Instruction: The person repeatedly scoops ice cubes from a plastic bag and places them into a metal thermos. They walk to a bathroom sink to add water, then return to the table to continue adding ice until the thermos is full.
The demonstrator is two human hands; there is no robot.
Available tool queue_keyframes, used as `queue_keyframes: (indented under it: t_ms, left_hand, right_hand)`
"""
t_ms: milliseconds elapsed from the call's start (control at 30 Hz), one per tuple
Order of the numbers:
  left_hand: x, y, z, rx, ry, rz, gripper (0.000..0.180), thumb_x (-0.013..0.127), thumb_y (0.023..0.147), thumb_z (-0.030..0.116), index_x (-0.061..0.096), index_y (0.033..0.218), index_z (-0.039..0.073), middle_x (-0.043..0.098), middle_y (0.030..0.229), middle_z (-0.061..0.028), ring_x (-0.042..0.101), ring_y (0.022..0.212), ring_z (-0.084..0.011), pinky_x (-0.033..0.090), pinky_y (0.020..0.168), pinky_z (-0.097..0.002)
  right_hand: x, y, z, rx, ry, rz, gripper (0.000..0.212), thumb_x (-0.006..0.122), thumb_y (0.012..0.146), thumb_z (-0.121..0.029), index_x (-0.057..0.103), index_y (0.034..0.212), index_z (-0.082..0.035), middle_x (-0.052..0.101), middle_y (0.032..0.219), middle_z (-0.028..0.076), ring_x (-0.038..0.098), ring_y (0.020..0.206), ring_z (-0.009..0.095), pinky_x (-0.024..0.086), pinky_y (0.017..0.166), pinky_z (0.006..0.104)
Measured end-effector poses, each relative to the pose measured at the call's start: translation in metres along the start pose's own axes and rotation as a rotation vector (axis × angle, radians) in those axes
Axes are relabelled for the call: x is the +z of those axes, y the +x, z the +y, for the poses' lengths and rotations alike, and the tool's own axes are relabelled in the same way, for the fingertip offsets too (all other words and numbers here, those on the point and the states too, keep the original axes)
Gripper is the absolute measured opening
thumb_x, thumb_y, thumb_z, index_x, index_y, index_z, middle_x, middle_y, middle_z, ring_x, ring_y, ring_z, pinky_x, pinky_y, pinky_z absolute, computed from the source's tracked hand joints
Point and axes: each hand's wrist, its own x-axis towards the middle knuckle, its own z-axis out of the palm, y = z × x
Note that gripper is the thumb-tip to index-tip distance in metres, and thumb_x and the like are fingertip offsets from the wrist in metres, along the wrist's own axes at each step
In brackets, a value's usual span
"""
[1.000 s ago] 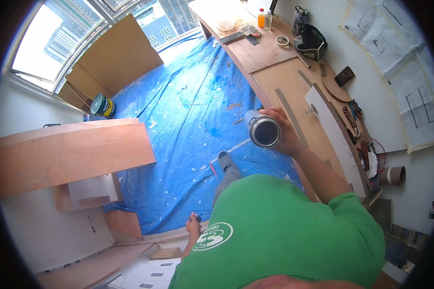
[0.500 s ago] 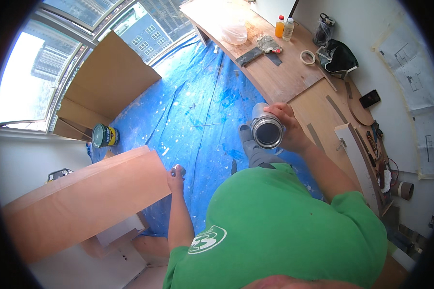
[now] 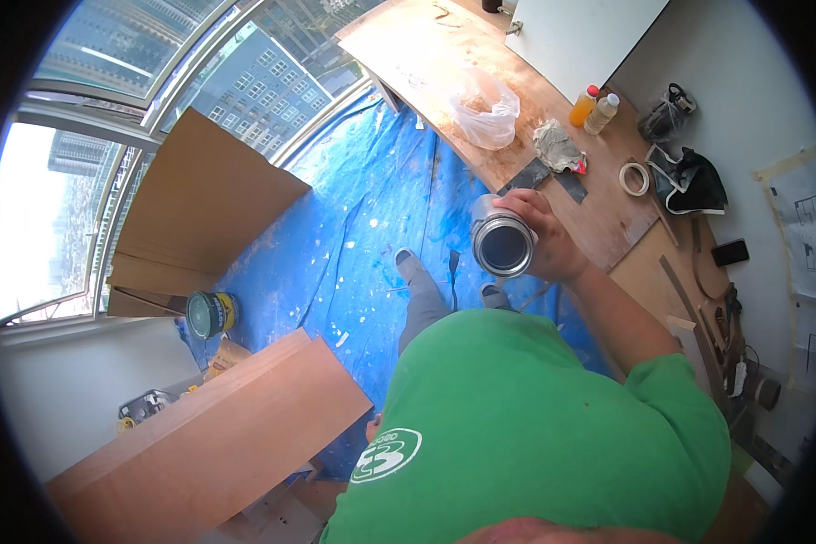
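Head view: I see a person in a green shirt (image 3: 535,408), looking down past a steel flask (image 3: 501,247) in the right hand (image 3: 546,238). The fingers wrap around the flask's far and right sides, and its round, lidless mouth faces up toward the wearer. The inside looks dark; I cannot tell whether there is liquid in it. Left of the flask and nearer the body, only a sliver of the left hand (image 3: 373,427) shows beside the shirt; I cannot tell whether it is open or holding anything.

Beyond the flask and to its right runs a long wooden surface (image 3: 594,208). On it, farther off than the flask, stand two small bottles side by side: a red-capped bottle (image 3: 585,107) filled with orange liquid, and a pale-capped clear bottle (image 3: 601,115) whose contents are hard to make out. Left of those, straight past the flask, sits a crumpled, see-through plastic bag (image 3: 485,109). Right of the flask lie a tape roll (image 3: 634,179) and a black phone (image 3: 731,252).

Well to the flask's left, a dark green pail (image 3: 212,315) sits near the edge of a blue sheet (image 3: 363,263) covering the floor; what the pail holds is not visible. Nearer than the pail, pale wooden boards (image 3: 236,435) slant across.
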Motion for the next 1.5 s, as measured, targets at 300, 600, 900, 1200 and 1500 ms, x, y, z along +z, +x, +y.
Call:
queue_keyframes:
  t_ms: [300,600,900,1200,1500]
  left_hand:
    - [-0.158,0.225,0.312,0.193,-0.333,-0.397,0.045,0.072,0.087,0.047,0.066,0.103,0.006,0.066,0.079,-0.0093,0.067,0.063,-0.0201,0.054,0.055,-0.0332]
    - [-0.269,0.24,0.649,0.482,-0.828,-0.909,0.052,0.065,0.076,0.027,0.054,0.125,0.012,0.067,0.11,-0.0127,0.067,0.107,-0.0383,0.057,0.09,-0.0547]
    - [-0.193,0.158,0.776,0.368,-1.194,-1.375,0.033,0.064,0.087,0.032,0.064,0.112,0.011,0.065,0.115,-0.0162,0.064,0.107,-0.0418,0.054,0.092,-0.0575]
    - [-0.099,0.097,0.939,0.89,-0.154,-0.868,0.035,0.074,0.091,0.028,0.067,0.112,0.001,0.064,0.097,-0.0065,0.062,0.088,-0.0155,0.05,0.073,-0.0312]
    - [-0.071,0.053,1.015,0.81,0.153,-1.139,0.024,0.07,0.095,0.019,0.075,0.111,0.002,0.071,0.091,-0.0011,0.061,0.081,-0.0092,0.047,0.074,-0.0246]
  right_hand:
    - [0.017,0.084,0.041,0.493,0.065,0.313,0.078,0.092,0.065,-0.013,0.055,0.134,-0.008,0.06,0.128,0.01,0.055,0.124,0.027,0.043,0.108,0.0385]
    - [-0.059,0.204,0.123,0.511,0.098,0.719,0.071,0.089,0.071,-0.008,0.053,0.132,-0.006,0.064,0.123,0.007,0.063,0.113,0.019,0.052,0.1,0.038]
    - [-0.063,0.27,0.328,0.662,0.102,0.717,0.082,0.091,0.067,-0.01,0.048,0.137,-0.005,0.06,0.13,0.009,0.06,0.121,0.023,0.051,0.104,0.0398]
    - [-0.043,0.257,0.385,0.73,0.17,0.728,0.085,0.089,0.067,-0.008,0.05,0.142,-0.01,0.059,0.132,0.007,0.056,0.124,0.024,0.05,0.104,0.0378]
    - [-0.04,0.233,0.394,0.874,0.028,0.689,0.081,0.085,0.069,-0.007,0.049,0.142,-0.011,0.059,0.133,0.008,0.059,0.117,0.02,0.052,0.099,0.0365]
